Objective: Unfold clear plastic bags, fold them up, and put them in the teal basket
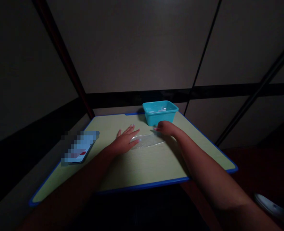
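Note:
A clear, flat plastic sleeve or bag lies on the table between my hands. My left hand is spread, palm down, over its left end, with the thumb on the plastic and the other fingers reaching past its edge. Over the far right part of the plastic is my right hand, its fingers curled in and pointing left, just in front of the turquoise basin. Whether those fingertips hold anything is too dark and small to make out.
The pale table has a blue edge. Shiny clear material shows inside the basin. At the left lies a flat, partly pixelated blue-white item. Panelled walls stand behind. A pale object is low at the right.

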The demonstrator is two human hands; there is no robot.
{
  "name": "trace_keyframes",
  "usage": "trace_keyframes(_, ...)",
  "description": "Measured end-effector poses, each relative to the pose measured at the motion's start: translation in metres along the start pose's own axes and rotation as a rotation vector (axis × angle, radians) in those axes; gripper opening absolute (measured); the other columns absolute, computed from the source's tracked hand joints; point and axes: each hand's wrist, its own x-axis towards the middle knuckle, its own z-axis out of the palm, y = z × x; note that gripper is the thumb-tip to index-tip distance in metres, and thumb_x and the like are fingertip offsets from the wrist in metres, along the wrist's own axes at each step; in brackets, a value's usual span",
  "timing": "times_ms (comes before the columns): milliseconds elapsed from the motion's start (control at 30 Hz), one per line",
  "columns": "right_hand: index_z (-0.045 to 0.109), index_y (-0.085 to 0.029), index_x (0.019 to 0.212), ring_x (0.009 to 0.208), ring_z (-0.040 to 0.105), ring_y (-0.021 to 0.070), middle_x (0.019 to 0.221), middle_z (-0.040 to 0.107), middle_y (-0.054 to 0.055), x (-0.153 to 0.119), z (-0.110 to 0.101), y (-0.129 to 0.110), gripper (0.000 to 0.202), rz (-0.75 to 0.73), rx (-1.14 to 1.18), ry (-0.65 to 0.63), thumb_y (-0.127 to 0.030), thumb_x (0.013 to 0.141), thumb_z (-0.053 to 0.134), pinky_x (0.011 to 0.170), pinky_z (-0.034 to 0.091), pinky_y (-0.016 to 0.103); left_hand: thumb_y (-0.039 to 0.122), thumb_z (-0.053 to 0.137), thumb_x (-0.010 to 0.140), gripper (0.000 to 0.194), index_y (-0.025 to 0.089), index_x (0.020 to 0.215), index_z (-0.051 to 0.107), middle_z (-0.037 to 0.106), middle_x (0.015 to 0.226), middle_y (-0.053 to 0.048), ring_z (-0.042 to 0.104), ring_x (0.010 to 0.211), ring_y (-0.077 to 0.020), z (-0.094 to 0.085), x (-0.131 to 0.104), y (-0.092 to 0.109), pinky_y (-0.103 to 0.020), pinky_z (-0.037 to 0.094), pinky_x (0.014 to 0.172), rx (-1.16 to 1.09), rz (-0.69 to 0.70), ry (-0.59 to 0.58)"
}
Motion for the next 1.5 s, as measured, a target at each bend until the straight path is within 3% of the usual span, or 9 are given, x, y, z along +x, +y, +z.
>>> trace_keyframes(133, 0.066, -0.014, 0.091, 0.070, 0.058, 0.0142, 0.085, 0.068, 0.007, -0.001, 0.004, -0.001, 0.030, -0.025, 0.017, -0.030, -0.042, 0.082, 0.058, 0.053, 0.033, 0.021, 0.053, 0.031, 0.088, 0.059, 0.029, 0.142, 0.025, 0.016, 0.151, -0.006, 0.012, 0.139, -0.0239, 0.000, -0.001, 0.000, -0.058, 0.011, 0.106, -0.026, 0.054, -0.051)
trace_keyframes(267, 0.064, -0.016, 0.094, 0.073, 0.057, 0.0137, 0.086, 0.068, 0.005, -0.001, 0.010, -0.004, 0.024, -0.083, 0.016, -0.009, -0.035, 0.079, 0.063, 0.055, 0.033, 0.020, 0.053, 0.034, 0.087, 0.064, 0.025, 0.143, 0.021, 0.018, 0.151, -0.008, 0.013, 0.139, -0.0237, -0.003, -0.002, 0.001, -0.056, 0.011, 0.107, -0.050, 0.014, -0.065)
trace_keyframes(400, 0.064, -0.016, 0.088, 0.071, 0.056, 0.0131, 0.085, 0.067, 0.005, -0.003, 0.011, -0.008, 0.016, -0.129, 0.020, -0.047, -0.029, 0.079, 0.063, 0.055, 0.033, 0.019, 0.056, 0.035, 0.086, 0.066, 0.023, 0.142, 0.025, 0.017, 0.150, -0.010, 0.013, 0.139, -0.0248, -0.004, -0.001, -0.005, -0.056, 0.011, 0.107, -0.061, -0.013, -0.057)
trace_keyframes(567, 0.064, -0.013, 0.083, 0.071, 0.055, 0.0122, 0.083, 0.067, 0.005, -0.004, 0.008, -0.010, 0.014, -0.129, 0.092, -0.004, -0.026, 0.079, 0.062, 0.057, 0.034, 0.019, 0.058, 0.039, 0.083, 0.066, 0.022, 0.139, 0.032, 0.019, 0.150, -0.011, 0.014, 0.138, -0.0262, -0.002, 0.000, -0.012, -0.057, 0.013, 0.106, -0.069, -0.013, -0.036)
trace_keyframes(733, 0.065, -0.013, 0.087, 0.066, 0.054, 0.0110, 0.080, 0.067, 0.005, -0.001, 0.010, -0.010, 0.015, -0.108, 0.181, 0.012, -0.025, 0.078, 0.062, 0.055, 0.035, 0.018, 0.052, 0.045, 0.084, 0.054, 0.019, 0.126, 0.049, 0.037, 0.143, -0.012, 0.025, 0.135, -0.0266, -0.002, 0.002, -0.014, -0.051, 0.021, 0.106, -0.056, -0.008, 0.053)
trace_keyframes(900, 0.069, -0.012, 0.084, 0.067, 0.057, 0.0118, 0.078, 0.069, 0.005, -0.004, 0.007, -0.012, 0.014, -0.116, 0.157, -0.064, -0.021, 0.078, 0.059, 0.056, 0.036, 0.018, 0.038, 0.053, 0.082, 0.022, 0.021, 0.093, 0.062, 0.061, 0.109, -0.006, 0.045, 0.116, -0.0217, -0.004, 0.005, -0.016, -0.038, 0.031, 0.101, -0.063, 0.106, 0.212)
trace_keyframes(1167, 0.068, -0.010, 0.086, 0.067, 0.056, 0.0116, 0.079, 0.069, 0.006, -0.013, -0.005, -0.014, 0.021, -0.105, 0.121, -0.056, -0.027, 0.080, 0.059, 0.054, 0.035, 0.018, 0.031, 0.056, 0.079, 0.011, 0.021, 0.081, 0.058, 0.059, 0.097, -0.004, 0.045, 0.105, -0.0222, 0.001, 0.006, -0.023, -0.036, 0.034, 0.094, -0.085, 0.081, 0.219)
trace_keyframes(1300, 0.069, -0.010, 0.087, 0.066, 0.058, 0.0120, 0.080, 0.069, 0.006, -0.013, -0.004, -0.014, 0.017, -0.066, 0.097, -0.121, -0.021, 0.078, 0.059, 0.054, 0.036, 0.018, 0.029, 0.056, 0.078, 0.008, 0.020, 0.078, 0.057, 0.059, 0.093, -0.004, 0.044, 0.102, -0.0222, 0.002, 0.006, -0.023, -0.035, 0.034, 0.093, -0.089, 0.083, 0.207)
trace_keyframes(1500, 0.070, -0.012, 0.093, 0.068, 0.060, 0.0133, 0.083, 0.070, 0.007, -0.014, -0.004, -0.015, 0.021, -0.017, 0.071, -0.128, -0.020, 0.081, 0.054, 0.056, 0.038, 0.019, 0.029, 0.054, 0.079, 0.009, 0.022, 0.084, 0.057, 0.058, 0.097, -0.004, 0.043, 0.103, -0.0230, 0.001, 0.006, -0.021, -0.037, 0.035, 0.092, -0.117, 0.034, 0.205)
